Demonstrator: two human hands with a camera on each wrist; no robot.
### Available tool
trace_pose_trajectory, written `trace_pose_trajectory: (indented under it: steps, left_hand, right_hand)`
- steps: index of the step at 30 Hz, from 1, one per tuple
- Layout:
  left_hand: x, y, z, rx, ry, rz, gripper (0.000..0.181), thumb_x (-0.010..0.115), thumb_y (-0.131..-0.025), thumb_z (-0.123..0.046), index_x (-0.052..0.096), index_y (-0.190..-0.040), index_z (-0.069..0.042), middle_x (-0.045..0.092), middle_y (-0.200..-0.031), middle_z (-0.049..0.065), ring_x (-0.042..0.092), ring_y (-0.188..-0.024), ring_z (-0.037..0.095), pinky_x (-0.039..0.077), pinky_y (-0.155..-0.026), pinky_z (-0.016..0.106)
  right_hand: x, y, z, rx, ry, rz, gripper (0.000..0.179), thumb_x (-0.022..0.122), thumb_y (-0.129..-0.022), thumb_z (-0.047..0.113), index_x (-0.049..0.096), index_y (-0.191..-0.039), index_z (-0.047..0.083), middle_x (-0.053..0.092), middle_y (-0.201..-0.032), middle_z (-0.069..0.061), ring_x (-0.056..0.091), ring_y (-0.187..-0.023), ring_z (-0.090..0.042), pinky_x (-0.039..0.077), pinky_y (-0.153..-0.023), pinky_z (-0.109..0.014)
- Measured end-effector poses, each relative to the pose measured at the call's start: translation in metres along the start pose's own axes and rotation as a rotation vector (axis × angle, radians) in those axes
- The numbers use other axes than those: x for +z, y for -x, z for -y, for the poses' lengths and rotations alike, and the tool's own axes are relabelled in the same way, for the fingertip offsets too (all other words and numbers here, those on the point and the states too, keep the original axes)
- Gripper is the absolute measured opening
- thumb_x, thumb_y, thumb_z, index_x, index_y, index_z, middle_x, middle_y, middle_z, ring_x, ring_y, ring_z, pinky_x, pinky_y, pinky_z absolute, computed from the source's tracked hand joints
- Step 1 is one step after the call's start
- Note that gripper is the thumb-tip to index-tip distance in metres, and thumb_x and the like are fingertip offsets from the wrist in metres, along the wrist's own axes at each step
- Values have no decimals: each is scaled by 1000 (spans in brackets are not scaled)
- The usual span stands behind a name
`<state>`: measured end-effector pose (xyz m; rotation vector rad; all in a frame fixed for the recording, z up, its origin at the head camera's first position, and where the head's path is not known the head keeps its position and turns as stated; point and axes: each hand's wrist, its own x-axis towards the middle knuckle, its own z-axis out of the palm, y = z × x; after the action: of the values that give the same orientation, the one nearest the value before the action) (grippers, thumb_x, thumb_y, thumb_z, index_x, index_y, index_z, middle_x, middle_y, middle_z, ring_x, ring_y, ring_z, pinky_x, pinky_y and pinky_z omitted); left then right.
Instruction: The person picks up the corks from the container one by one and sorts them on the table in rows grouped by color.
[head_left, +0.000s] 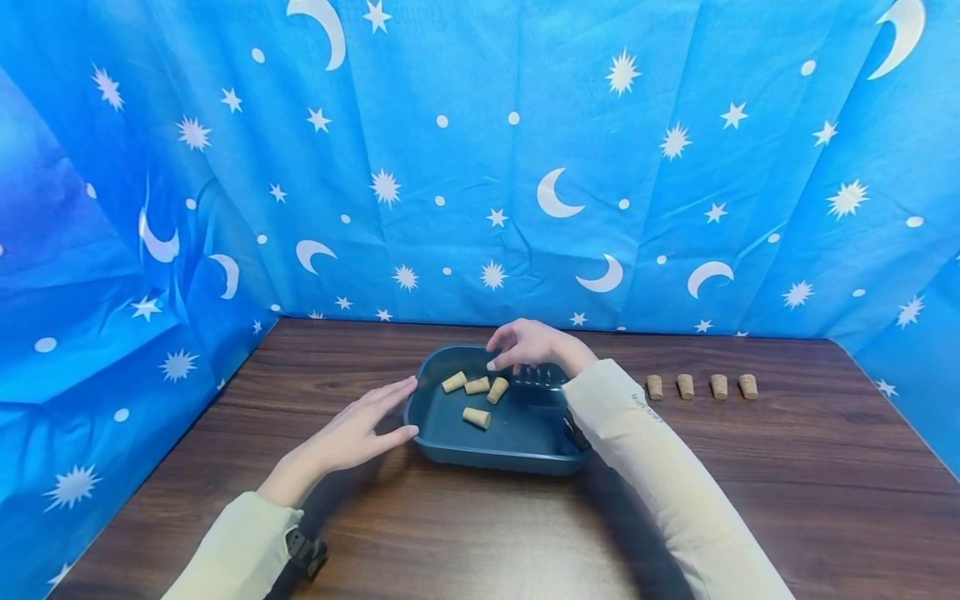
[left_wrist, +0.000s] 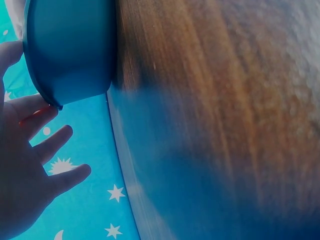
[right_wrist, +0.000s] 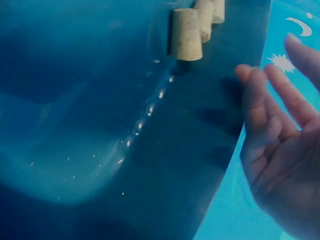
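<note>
A dark teal plastic basin [head_left: 498, 460] stands on the table with several tapered corks [head_left: 476, 417] lying on its floor, mostly toward the left and back. My left hand [head_left: 360, 429] rests against the basin's left rim, fingers spread and thumb toward the front; in the left wrist view, fingertips [left_wrist: 42, 117] are right at the rim. Over the back right part of the basin is my right hand [head_left: 534, 343], its fingers loosely bent. In the right wrist view, nothing lies between those fingers [right_wrist: 257, 95], and corks [right_wrist: 187, 37] show beyond them.
Several more corks [head_left: 686, 387] stand upright in a row on the table, right of the basin. The dark wood table [head_left: 810, 500] meets a blue star-and-moon cloth [head_left: 465, 167] at the back and sides. A black device [head_left: 306, 552] is worn at the left wrist.
</note>
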<state>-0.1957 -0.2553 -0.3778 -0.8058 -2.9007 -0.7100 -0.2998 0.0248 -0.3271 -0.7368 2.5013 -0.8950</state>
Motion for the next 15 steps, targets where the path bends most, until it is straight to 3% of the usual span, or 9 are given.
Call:
trace_pose_trajectory:
  steps: [6,15]
  left_hand:
    - [-1,-1,0,-2,0,2,69,51,-83,-50,33,-137,-10,30,-139,7,27,-125,30,27,-92,56]
    - [-2,-2,-2,0,1,3,69,51,-83,-50,34,-137,-10,31,-139,7,28,-125,29,28,-93,55]
  right_hand:
    - [3,-2,-1,85,92,57,41,65,-81,27,56,-116,9,62,-87,-2,62,-66,-16,46,-59,-31]
    - [12,-3,-2,151,143,90,40,65,-81,22,54,-118,9,61,-84,-3,62,-61,-15,48,-61,-33]
